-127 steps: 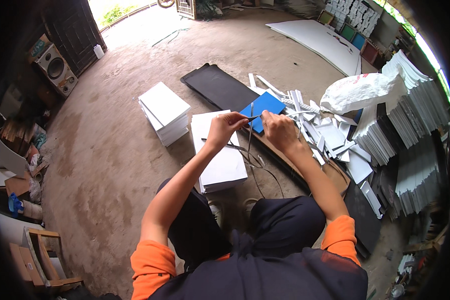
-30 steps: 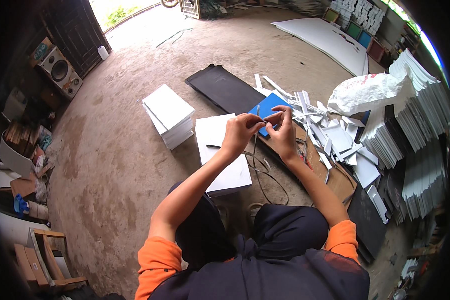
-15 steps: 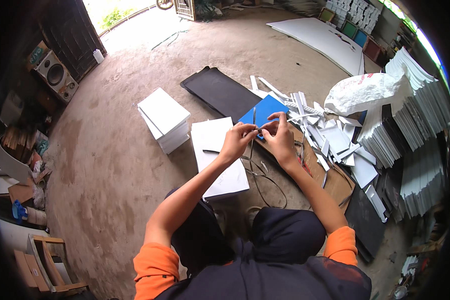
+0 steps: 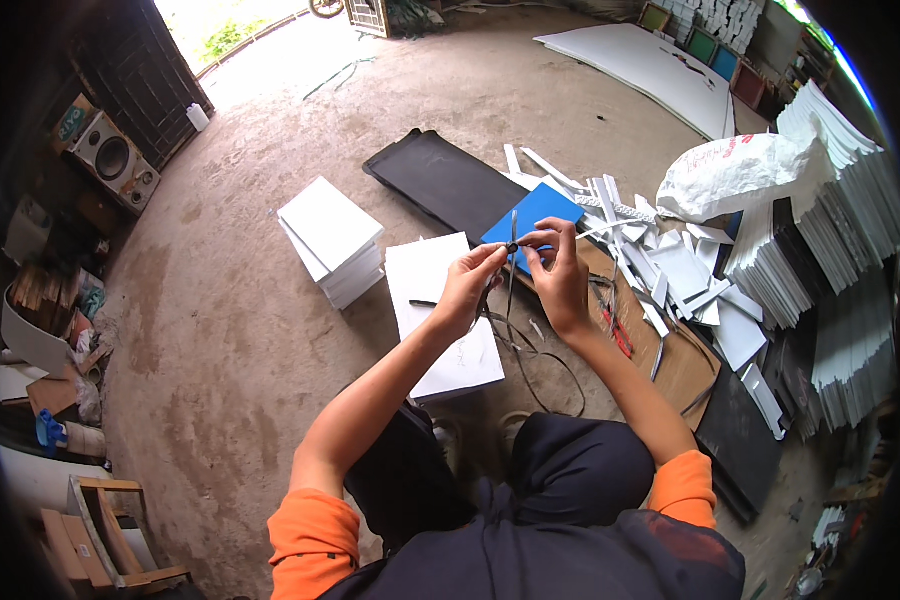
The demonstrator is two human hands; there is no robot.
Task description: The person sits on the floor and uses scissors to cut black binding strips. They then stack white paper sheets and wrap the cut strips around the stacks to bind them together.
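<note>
Both hands meet in front of me over a thin dark strap (image 4: 514, 222). My left hand (image 4: 468, 285) pinches a small round black piece (image 4: 512, 248) on the strap; whether it is a buckle or a curl of the strap I cannot tell. My right hand (image 4: 562, 275) has thumb and forefinger pressed together at the other side of this piece. Slack strap hangs in loops toward the floor between my knees. Beneath the hands lie a stack of white sheets (image 4: 450, 350) and a blue sheet (image 4: 542, 210).
Another stack of white blocks (image 4: 332, 228) stands left. A long black sheet (image 4: 440, 175) and brown board (image 4: 685, 375) run diagonally, with red-handled pliers (image 4: 618, 335) on the board. White offcuts (image 4: 685, 270), a white sack (image 4: 735, 175) and tall sheet stacks (image 4: 855, 350) crowd the right.
The round black piece now shows more plainly between my fingertips. My left hand has turned slightly, and my right fingers have drawn closer together. The view has shifted a little.
</note>
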